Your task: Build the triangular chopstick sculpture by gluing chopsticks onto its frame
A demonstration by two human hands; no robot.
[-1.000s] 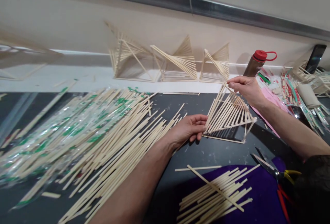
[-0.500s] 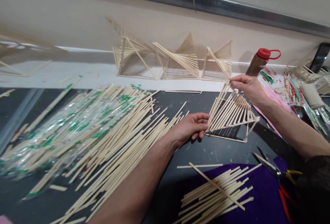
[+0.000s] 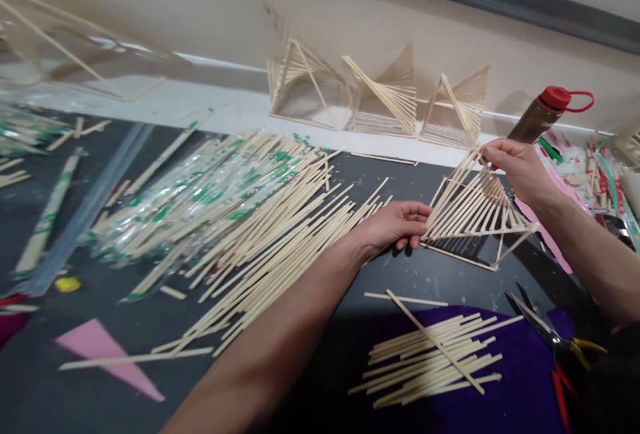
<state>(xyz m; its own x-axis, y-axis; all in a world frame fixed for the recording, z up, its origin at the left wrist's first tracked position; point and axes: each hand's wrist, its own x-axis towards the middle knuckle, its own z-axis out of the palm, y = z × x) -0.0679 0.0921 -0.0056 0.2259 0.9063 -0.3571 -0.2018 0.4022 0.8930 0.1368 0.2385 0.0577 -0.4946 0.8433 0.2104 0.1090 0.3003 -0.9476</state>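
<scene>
A small frame of pale wooden sticks [image 3: 470, 211], its sticks fanned in a twist, stands tilted on the dark table between my hands. My left hand [image 3: 400, 224] pinches its lower left corner. At its upper left tip, the fingers of my right hand [image 3: 510, 161] are closed on the stick ends. Loose long sticks [image 3: 280, 247] lie left of my left hand, partly beneath my forearm. Shorter sticks [image 3: 435, 354] rest on a purple cloth [image 3: 525, 381] nearer to me.
Three similar stick models [image 3: 390, 97] stand along the wall beside a red-capped bottle [image 3: 540, 114]. Bagged sticks [image 3: 200, 187] lie at left. Scissors [image 3: 543, 327] and red-handled pliers or another tool [image 3: 560, 394] are at the lower right. Pink paper [image 3: 105, 354] lies front left.
The view has shifted to the left, so the models, bottle and sticks appear farther right. Both hands keep hold of the stick frame at the same places.
</scene>
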